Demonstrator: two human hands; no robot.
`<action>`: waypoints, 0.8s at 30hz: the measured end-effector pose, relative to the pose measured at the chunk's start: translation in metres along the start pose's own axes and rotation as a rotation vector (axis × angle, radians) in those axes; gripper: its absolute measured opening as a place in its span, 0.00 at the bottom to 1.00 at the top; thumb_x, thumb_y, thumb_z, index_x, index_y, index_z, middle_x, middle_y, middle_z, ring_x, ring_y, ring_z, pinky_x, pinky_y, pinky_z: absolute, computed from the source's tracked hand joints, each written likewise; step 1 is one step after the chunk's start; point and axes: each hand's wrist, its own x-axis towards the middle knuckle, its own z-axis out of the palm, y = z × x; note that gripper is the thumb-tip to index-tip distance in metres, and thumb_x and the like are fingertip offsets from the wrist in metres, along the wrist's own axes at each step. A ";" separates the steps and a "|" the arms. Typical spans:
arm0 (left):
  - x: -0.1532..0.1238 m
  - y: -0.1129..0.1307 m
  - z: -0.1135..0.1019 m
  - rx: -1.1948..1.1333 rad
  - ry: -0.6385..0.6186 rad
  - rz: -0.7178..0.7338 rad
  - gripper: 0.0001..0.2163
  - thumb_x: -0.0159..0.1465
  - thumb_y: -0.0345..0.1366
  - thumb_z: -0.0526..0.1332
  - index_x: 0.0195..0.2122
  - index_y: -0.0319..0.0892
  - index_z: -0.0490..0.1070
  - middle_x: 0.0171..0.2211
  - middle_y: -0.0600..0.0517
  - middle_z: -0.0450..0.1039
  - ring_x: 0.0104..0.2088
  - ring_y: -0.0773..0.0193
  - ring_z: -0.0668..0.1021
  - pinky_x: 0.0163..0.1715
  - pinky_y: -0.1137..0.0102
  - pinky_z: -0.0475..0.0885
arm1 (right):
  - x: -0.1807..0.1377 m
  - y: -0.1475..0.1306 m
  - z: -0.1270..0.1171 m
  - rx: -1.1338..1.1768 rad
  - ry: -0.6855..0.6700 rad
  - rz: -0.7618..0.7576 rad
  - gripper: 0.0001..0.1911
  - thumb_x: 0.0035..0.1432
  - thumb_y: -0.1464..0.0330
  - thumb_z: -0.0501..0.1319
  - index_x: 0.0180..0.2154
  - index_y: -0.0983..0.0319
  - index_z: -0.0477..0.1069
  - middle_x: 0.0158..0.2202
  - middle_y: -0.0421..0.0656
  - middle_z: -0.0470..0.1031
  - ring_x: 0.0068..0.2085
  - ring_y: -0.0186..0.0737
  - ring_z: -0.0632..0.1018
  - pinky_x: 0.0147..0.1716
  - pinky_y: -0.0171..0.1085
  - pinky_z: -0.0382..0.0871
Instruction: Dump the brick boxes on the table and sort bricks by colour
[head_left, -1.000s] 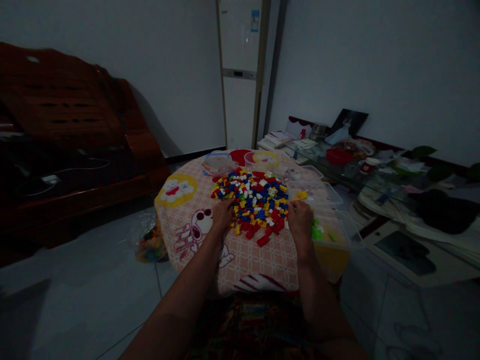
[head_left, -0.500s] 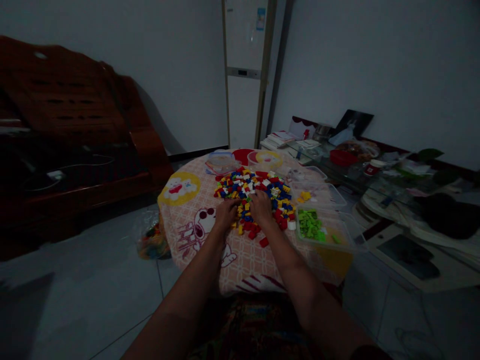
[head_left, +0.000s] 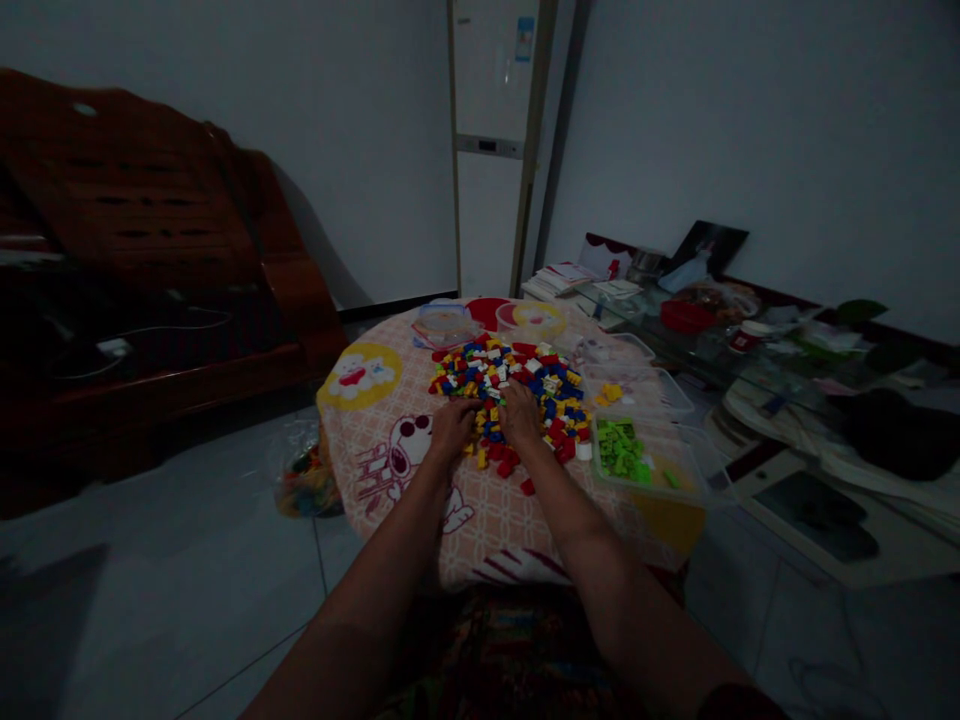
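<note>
A loose heap of toy building bricks (head_left: 480,372), in red, yellow, blue and white, is spread over the middle of a cloth-covered round table (head_left: 495,520). At the heap's near left edge, my left hand (head_left: 453,422) touches the bricks, its fingers stretched out toward the right. My right hand (head_left: 520,415) reaches into the heap beside it, fingers bent down and drawn together among the bricks. A speck of green shows by those fingertips; what they grip is too small and dark to name. Green bricks (head_left: 621,450) lie in a clear plastic box (head_left: 686,480) to the right.
Behind that box, another clear container (head_left: 660,392) holds a few yellow bricks (head_left: 609,393). More clear tubs (head_left: 442,325) stand at the table's far side. A cluttered glass table (head_left: 652,330) is on the right, a wooden bench (head_left: 150,240) on the left. A bag (head_left: 304,480) sits on the floor.
My right hand has shifted slightly left and nearer, its fingers still among the bricks. My left hand stays almost where it was.
</note>
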 end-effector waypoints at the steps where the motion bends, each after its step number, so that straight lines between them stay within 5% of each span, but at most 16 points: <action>1: 0.000 0.000 0.000 -0.002 0.002 0.000 0.20 0.64 0.29 0.58 0.53 0.47 0.83 0.53 0.50 0.83 0.54 0.55 0.81 0.61 0.61 0.72 | 0.000 -0.001 -0.001 -0.007 0.002 -0.005 0.15 0.64 0.77 0.59 0.50 0.61 0.76 0.60 0.53 0.75 0.58 0.49 0.72 0.61 0.47 0.65; 7: 0.001 -0.001 0.001 -0.016 0.010 -0.001 0.20 0.64 0.28 0.57 0.53 0.47 0.83 0.53 0.50 0.83 0.55 0.56 0.81 0.61 0.61 0.72 | 0.005 -0.003 -0.014 -0.098 -0.063 0.056 0.12 0.69 0.75 0.57 0.45 0.63 0.78 0.45 0.51 0.81 0.48 0.47 0.76 0.51 0.41 0.67; 18: 0.001 -0.003 0.001 -0.019 0.013 0.011 0.20 0.65 0.28 0.57 0.53 0.46 0.83 0.53 0.49 0.83 0.54 0.55 0.81 0.60 0.61 0.73 | 0.001 -0.009 -0.025 -0.205 -0.209 -0.003 0.11 0.67 0.70 0.64 0.49 0.61 0.81 0.48 0.52 0.80 0.52 0.50 0.75 0.53 0.43 0.66; 24: 0.002 -0.004 0.003 -0.006 0.022 0.004 0.20 0.64 0.28 0.58 0.52 0.47 0.83 0.52 0.50 0.83 0.53 0.55 0.82 0.60 0.61 0.73 | 0.001 -0.009 -0.023 -0.149 -0.147 0.032 0.08 0.65 0.73 0.65 0.44 0.61 0.82 0.44 0.51 0.80 0.49 0.49 0.75 0.51 0.43 0.66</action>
